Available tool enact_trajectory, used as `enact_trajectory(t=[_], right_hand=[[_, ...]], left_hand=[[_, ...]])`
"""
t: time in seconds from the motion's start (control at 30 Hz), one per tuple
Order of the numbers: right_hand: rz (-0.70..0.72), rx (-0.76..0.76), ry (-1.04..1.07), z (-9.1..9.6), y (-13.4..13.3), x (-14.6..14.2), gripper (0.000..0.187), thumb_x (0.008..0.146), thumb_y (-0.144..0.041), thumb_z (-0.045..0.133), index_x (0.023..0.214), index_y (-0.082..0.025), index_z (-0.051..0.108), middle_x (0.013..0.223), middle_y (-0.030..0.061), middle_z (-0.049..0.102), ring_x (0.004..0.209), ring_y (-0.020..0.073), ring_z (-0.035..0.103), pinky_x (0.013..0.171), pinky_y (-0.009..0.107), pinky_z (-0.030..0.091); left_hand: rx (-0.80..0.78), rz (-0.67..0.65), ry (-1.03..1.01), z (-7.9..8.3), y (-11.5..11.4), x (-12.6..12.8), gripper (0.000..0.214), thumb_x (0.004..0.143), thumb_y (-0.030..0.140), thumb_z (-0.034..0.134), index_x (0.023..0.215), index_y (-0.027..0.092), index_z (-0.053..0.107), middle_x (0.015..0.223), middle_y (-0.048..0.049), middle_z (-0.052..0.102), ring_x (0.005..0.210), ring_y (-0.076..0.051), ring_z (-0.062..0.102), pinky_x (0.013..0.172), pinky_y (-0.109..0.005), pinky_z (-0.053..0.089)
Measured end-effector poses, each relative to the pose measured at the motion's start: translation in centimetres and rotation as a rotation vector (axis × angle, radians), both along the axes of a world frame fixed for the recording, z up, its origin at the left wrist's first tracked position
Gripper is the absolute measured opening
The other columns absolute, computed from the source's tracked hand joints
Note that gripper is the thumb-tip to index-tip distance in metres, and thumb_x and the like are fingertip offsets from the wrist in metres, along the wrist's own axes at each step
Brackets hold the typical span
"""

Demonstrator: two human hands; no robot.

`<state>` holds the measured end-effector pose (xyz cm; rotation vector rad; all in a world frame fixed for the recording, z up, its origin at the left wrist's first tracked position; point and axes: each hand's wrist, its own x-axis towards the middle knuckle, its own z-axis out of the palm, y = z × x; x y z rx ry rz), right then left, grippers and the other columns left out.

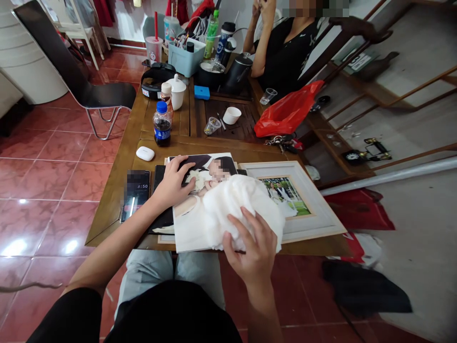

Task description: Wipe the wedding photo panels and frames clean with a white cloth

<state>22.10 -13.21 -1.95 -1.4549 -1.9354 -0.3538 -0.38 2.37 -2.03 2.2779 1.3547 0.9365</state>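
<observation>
Glossy wedding photo print [189, 227] lying flat on the wooden table [112, 205], and here's the action: the left hand [173, 183] is spread wide across its upper left corner, palm down, fingers open and pressing on the groom's dark suit, gripping nothing! Over on the right of the print, the right hand [250, 247] has its fingers curled down into a crumpled white fluffy cloth [241, 214], which is heaped across the print's middle and lower right. Just beneath the print sits a black board or album [163, 221], its edge showing on the left. Immediately right of the print, a wide white picture frame with a thin wooden inner edge [307, 205] holds a small wedding photo, partly covered by the cloth. Left of the print, a black smartphone [136, 193] shows 3:50, and a white earbud case [145, 153] rests beyond it. Farther off past the print, there's a cola bottle with a blue cap [162, 125], a red plastic bag [288, 108], and a seated person in a black top [285, 57], one arm raised!
</observation>
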Motion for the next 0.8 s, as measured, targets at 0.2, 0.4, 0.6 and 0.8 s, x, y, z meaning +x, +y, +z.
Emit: enact_trajectory(t=[0.2, 0.4, 0.6, 0.8], right_hand=[[0.003, -0.001, -0.011, 0.3, 0.5, -1.2, 0.063, 0.087, -0.023, 0.067, 0.147, -0.035, 0.052, 0.14, 0.0116, 0.061, 0.128, 0.0408, 0.058, 0.1, 0.056, 0.052], [0.101, -0.057, -0.004, 0.4, 0.2, -3.3, 0.067, 0.087, -0.026, 0.067, 0.149, -0.04, 0.049, 0.14, 0.0071, 0.062, 0.129, 0.0372, 0.059, 0.102, 0.052, 0.05], [-0.022, -0.075, -0.001, 0.9, 1.6, -0.9, 0.055, 0.091, -0.026, 0.065, 0.145, -0.034, 0.056, 0.141, 0.0098, 0.063, 0.129, 0.0366, 0.059, 0.105, 0.051, 0.048], [-0.069, -0.112, 0.013, 1.2, 3.0, -0.5, 0.048, 0.095, -0.03, 0.062, 0.143, -0.027, 0.057, 0.145, 0.0147, 0.056, 0.134, 0.038, 0.053, 0.108, 0.058, 0.048]], left_hand=[[-0.001, 0.0, -0.012, 0.0, 0.0, 0.1, 0.04, 0.095, 0.027, 0.058, 0.134, 0.02, 0.062, 0.151, -0.0159, 0.05, 0.149, -0.033, 0.04, 0.125, -0.057, 0.034], [0.014, -0.007, -0.021, 0.1, 0.1, 0.1, 0.039, 0.095, 0.028, 0.059, 0.133, 0.021, 0.062, 0.15, -0.0152, 0.05, 0.148, -0.033, 0.041, 0.125, -0.056, 0.033], [-0.002, 0.004, -0.008, 0.1, -0.1, 0.2, 0.039, 0.095, 0.027, 0.058, 0.133, 0.02, 0.062, 0.151, -0.0158, 0.049, 0.149, -0.034, 0.04, 0.125, -0.057, 0.033], [-0.001, 0.005, -0.007, 0.1, -0.2, 0.2, 0.039, 0.096, 0.028, 0.059, 0.133, 0.018, 0.063, 0.149, -0.0171, 0.05, 0.147, -0.034, 0.041, 0.125, -0.057, 0.034]])
